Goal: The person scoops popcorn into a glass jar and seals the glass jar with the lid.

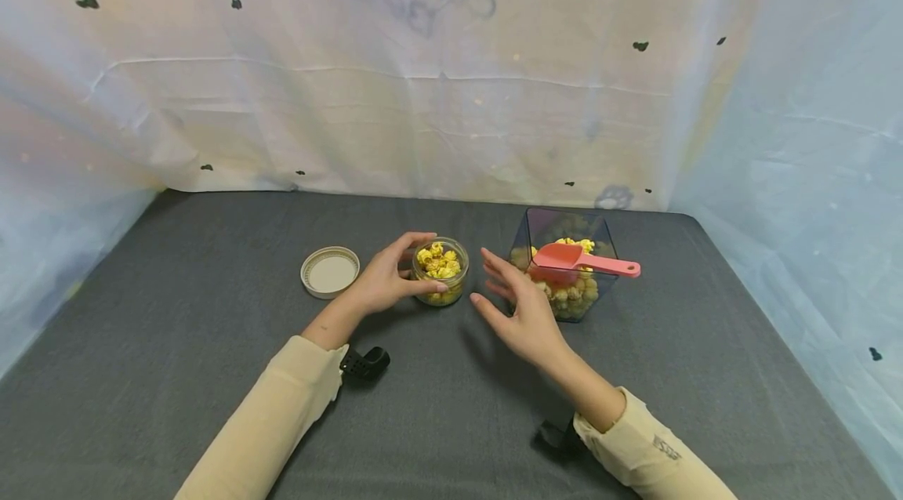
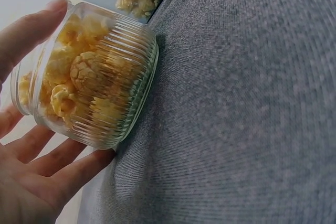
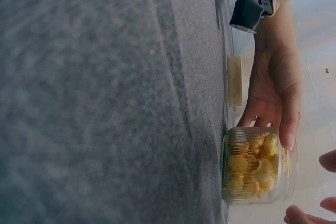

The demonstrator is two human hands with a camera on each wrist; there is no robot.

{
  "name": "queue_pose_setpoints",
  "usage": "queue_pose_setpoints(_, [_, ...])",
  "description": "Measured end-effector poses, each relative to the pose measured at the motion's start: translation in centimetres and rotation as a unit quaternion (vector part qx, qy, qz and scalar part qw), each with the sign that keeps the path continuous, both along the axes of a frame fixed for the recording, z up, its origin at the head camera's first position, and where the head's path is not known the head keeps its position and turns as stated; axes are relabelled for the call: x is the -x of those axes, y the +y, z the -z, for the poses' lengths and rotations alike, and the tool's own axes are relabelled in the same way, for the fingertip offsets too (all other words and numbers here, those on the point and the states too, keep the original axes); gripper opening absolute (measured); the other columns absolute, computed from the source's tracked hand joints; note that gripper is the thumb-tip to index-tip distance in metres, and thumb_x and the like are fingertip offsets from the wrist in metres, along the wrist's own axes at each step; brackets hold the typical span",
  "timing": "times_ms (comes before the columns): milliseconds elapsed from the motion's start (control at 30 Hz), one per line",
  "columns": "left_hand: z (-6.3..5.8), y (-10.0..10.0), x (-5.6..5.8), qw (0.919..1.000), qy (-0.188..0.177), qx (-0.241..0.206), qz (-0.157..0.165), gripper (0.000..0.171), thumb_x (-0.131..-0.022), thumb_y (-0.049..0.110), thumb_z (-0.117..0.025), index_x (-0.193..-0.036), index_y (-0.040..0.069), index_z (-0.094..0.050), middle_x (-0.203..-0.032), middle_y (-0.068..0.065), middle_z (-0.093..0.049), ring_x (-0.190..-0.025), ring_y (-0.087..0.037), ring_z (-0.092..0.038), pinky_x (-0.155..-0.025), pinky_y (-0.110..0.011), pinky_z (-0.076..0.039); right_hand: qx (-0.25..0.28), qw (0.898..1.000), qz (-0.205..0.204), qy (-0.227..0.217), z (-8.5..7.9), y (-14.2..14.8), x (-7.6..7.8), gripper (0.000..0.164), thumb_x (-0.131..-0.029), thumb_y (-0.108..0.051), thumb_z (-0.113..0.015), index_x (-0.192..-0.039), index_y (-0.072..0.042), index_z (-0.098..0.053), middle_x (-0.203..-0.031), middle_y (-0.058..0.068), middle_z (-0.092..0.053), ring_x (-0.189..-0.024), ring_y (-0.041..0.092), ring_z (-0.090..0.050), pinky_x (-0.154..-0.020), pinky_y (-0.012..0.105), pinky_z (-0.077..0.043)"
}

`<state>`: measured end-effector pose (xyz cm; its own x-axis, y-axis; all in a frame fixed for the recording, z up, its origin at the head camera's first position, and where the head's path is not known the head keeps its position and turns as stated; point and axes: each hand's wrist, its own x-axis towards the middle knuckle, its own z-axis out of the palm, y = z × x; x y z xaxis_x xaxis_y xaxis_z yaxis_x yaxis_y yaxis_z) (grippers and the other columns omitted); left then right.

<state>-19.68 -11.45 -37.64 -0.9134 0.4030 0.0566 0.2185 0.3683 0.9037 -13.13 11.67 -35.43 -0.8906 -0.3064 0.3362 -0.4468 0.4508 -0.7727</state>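
Observation:
A ribbed glass jar [image 1: 440, 273] of yellow popcorn stands uncovered on the table. My left hand [image 1: 384, 278] holds it from the left, thumb at the near side of the rim and fingers round the far side. In the left wrist view the jar [image 2: 94, 77] stands upright on the cloth within that grip. My right hand [image 1: 524, 320] is held in the air between the jar and a clear square container [image 1: 604, 233], fingers spread and nothing in them. A pink scoop [image 1: 564, 257] rests in the container on popcorn, its handle over the right rim.
A round lid [image 1: 330, 273] lies inside-up on the table, left of my left hand. Dark grey cloth [image 1: 437, 422] covers the table. Pale sheeting [image 1: 423, 108] hangs behind it and along both sides.

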Motion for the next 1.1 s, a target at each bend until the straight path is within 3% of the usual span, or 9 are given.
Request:
queue_pose_setpoints(333, [0.1,0.0,-0.1,1.0000,-0.002,-0.002,0.001,0.079,-0.078,0.026,-0.081,-0.144,0.016,-0.040,-0.148,-0.007,-0.038,-0.132,-0.034,-0.043,-0.102,-0.050,-0.044,0.002,0.999,-0.001,-0.045,0.6,-0.4,0.9,0.060,-0.091,-0.011,-0.067,-0.145,-0.006,-0.041,-0.145,0.019,-0.044,-0.128,0.036,-0.049,-0.098,0.044,-0.049])
queue_pose_setpoints(567, [0.1,0.0,-0.1,1.0000,-0.002,-0.008,0.005,0.080,-0.078,0.025,-0.081,-0.145,0.013,-0.039,-0.148,-0.009,-0.039,-0.131,-0.035,-0.043,-0.102,-0.050,-0.044,-0.010,0.998,0.006,-0.062,0.7,-0.8,1.4,0.061,-0.091,-0.014,-0.067,-0.145,-0.006,-0.040,-0.147,0.017,-0.043,-0.129,0.034,-0.049,-0.097,0.042,-0.049])
queue_pose_setpoints(1100, [0.0,-0.1,0.0,0.9999,0.003,-0.015,0.005,0.078,-0.079,0.026,-0.081,-0.144,0.017,-0.040,-0.148,-0.009,-0.038,-0.131,-0.035,-0.043,-0.102,-0.050,-0.045,-0.031,0.995,-0.016,-0.093,0.8,-1.3,2.2,0.064,-0.094,-0.016,-0.063,-0.148,-0.002,-0.033,-0.150,0.019,-0.036,-0.135,0.036,-0.040,-0.102,0.043,-0.046])
